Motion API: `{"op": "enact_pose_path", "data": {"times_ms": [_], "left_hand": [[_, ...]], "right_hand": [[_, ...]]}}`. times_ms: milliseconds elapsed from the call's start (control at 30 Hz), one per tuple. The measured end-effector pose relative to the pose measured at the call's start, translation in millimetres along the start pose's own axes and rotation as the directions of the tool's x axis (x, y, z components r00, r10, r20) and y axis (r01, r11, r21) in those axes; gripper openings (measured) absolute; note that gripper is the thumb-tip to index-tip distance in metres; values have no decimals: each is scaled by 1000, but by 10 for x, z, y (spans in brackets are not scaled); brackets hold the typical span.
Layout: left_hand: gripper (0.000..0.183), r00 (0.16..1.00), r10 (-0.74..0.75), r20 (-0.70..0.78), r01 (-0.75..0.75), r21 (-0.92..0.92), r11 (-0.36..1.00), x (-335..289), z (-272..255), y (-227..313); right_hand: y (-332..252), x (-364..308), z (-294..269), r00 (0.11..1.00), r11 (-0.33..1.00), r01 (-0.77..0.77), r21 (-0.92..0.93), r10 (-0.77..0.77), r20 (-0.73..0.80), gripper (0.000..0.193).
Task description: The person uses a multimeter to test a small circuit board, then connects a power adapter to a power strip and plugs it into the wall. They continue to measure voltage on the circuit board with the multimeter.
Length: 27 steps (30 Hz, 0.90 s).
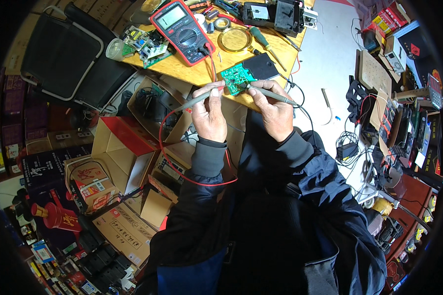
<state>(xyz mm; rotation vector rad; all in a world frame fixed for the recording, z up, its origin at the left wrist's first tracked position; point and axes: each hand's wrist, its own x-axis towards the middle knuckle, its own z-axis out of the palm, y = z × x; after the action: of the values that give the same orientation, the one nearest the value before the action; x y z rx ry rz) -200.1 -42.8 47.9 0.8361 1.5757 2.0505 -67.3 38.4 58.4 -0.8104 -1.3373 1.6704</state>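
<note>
My left hand [210, 115] is closed round a grey test probe [194, 101] with a red lead, its tip end at the left part of a green circuit board [237, 76]. In my right hand [273, 112] is a second grey probe [275, 96], with a black lead, pointing at the board's right side. Whether the tips touch the board I cannot tell. The board lies at the wooden table's near edge, beside a black flat case [261, 66]. A red-framed multimeter [182, 30] lies behind, with a lead plugged in near its lower corner.
On the wooden table [202, 71] lie a green-handled screwdriver [267, 45], a magnifying glass [235, 39], a stripped circuit assembly [145, 43] and a black box [288, 19]. A black chair [59, 59] stands at left. Open cardboard boxes [120, 152] crowd the floor below it.
</note>
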Motion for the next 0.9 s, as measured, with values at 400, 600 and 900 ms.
{"op": "enact_pose_path", "data": {"times_ms": [400, 600, 900], "left_hand": [[15, 1000, 28, 13, -29, 43, 999, -5, 12, -29], [15, 1000, 28, -1, -28, 63, 998, -4, 30, -29], [14, 999, 39, -5, -39, 59, 998, -3, 46, -30]], "right_hand": [[-29, -11, -11, 1000, 998, -4, -70, 5, 8, 20], [-18, -10, -21, 1000, 994, 11, -106, -10, 11, 23], [-26, -10, -11, 999, 993, 28, -113, -26, 23, 23]]}}
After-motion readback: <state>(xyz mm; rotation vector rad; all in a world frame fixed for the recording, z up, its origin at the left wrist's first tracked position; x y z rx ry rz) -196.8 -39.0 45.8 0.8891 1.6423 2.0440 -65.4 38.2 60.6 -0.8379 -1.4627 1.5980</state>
